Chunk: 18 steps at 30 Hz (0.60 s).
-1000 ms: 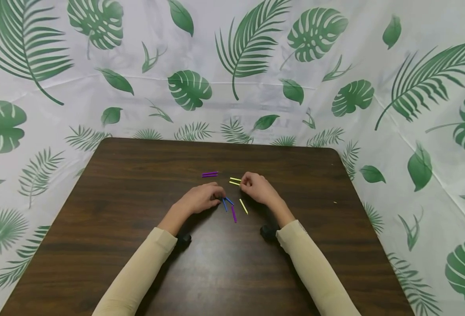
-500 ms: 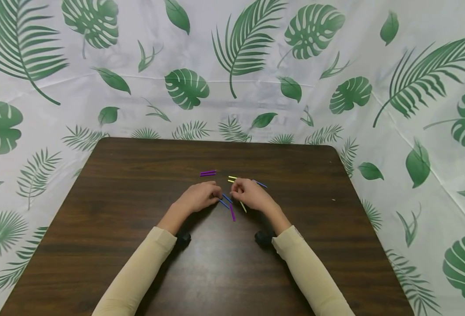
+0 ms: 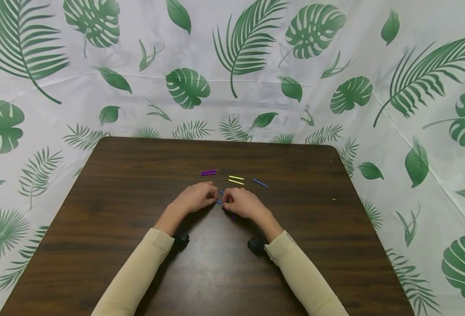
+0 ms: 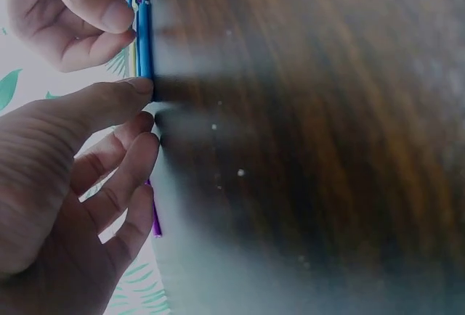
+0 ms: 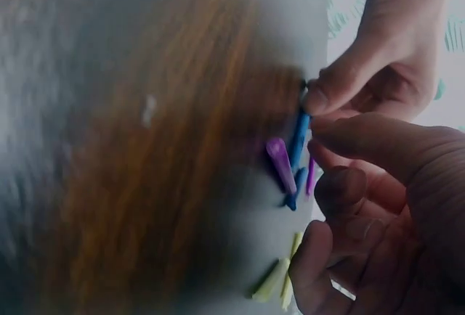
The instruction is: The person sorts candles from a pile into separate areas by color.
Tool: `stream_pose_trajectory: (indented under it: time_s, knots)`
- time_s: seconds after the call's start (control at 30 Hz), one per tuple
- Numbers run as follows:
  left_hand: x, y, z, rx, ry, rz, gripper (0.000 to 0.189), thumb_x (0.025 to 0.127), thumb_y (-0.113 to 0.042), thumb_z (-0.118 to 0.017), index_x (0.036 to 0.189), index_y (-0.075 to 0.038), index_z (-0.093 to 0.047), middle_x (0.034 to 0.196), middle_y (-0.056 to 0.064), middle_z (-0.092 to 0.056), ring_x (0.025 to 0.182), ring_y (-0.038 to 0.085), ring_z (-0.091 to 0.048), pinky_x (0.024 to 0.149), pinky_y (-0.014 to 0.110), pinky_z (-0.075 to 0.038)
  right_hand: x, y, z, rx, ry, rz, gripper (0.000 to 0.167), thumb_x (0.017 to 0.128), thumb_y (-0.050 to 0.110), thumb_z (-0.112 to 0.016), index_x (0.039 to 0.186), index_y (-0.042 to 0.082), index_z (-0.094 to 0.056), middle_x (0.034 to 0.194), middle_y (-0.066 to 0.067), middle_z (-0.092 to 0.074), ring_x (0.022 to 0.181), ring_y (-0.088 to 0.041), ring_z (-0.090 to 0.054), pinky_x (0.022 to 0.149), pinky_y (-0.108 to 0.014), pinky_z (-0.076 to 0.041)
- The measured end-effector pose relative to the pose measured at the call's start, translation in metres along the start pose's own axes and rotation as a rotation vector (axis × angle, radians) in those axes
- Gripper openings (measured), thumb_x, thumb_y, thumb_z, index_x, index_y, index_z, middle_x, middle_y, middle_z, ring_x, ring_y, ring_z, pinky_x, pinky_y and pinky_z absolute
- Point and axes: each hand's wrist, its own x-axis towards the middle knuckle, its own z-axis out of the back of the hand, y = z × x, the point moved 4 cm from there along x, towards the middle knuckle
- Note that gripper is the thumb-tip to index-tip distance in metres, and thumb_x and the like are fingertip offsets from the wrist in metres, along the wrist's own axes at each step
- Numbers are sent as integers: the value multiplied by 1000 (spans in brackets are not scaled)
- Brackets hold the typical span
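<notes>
The left hand (image 3: 199,196) pinches one end of a blue stick (image 5: 299,137), which lies between both hands. The right hand (image 3: 243,202), fingers curled, is right beside it; its grip is unclear. Beyond lie yellow sticks (image 3: 236,180) and purple sticks (image 3: 209,172).
</notes>
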Motion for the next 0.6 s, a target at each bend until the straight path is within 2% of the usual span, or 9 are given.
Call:
stream_pose_trajectory:
  time_s: [0.3,0.6]
  knots:
    - [-2,-2,0,-42,-6,12,8,103,-20,-74,96,-21,-71,103,-2,-60,86,17,-59,78,44,-53,0,6,-3,-35,-4,-47,7,104,21,-72,99,18,-69,75,3,-66,59,-14,-60,60,-31,-48]
    - [-5,0,-2,-67,-6,9,10,103,-20,-74,94,-23,-71,102,-2,-60,85,17,-58,77,42,-52,3,10,-6,-66,-24,-43,8,102,16,-71,94,15,-68,76,3,-67,58,-13,-59,59,-29,-48]
